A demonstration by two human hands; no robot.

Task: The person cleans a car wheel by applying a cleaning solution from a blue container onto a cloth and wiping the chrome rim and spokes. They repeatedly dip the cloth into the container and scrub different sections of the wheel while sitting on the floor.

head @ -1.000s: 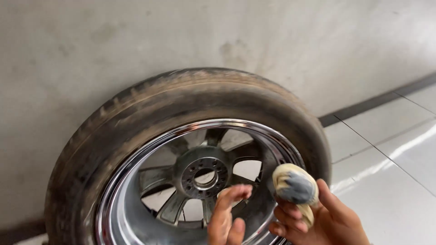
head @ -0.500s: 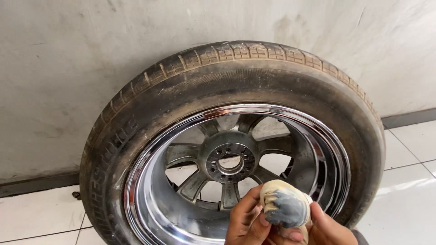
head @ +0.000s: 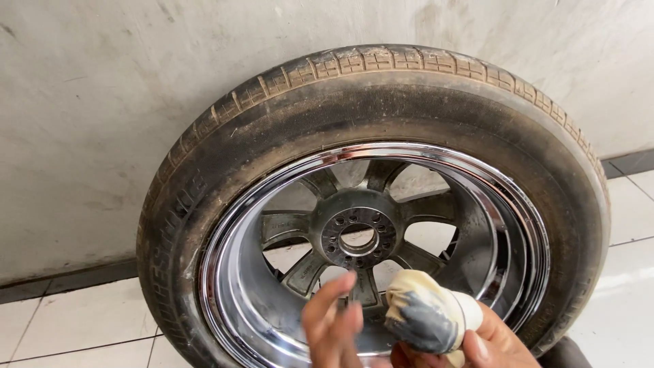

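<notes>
Background: grey plastered wall point(head: 102, 102) stands behind, with a dark skirting strip point(head: 68, 279) along its foot and pale floor tiles point(head: 75, 320) below.
Tyre: worn black tyre point(head: 204, 157) stands upright, leaning against the wall; its sidewall is dusty brown and its tread faces up and back.
Rim: chrome rim point(head: 231, 272) fills the tyre; its deep polished barrel mirrors the surroundings, while the spokes and hub point(head: 357, 235) look duller and greyer.
Left hand: left hand point(head: 334, 327) is low in the view, in front of the lower spokes, holding nothing; the fingers point(head: 330, 293) are loosely spread and somewhat blurred, and whether they touch the metal cannot be told.
Cloth: wadded cream cloth point(head: 422, 310), stained dark grey on its working face, sits just right of the left hand and in front of the lower part of the rim.
Right hand: right hand point(head: 490, 341) is closed around the back of the cloth, bunching it into a firm pad, thumb on top.
Technique: judged from the dark stain, the pad is loaded; turning it to a cleaner fold would likely avoid smearing residue back on the chrome.
Technique, continued: short overlapping strokes following the barrel's curve, with the free hand steadying the wheel, would probably suit, since the tyre only leans and could roll.
</notes>
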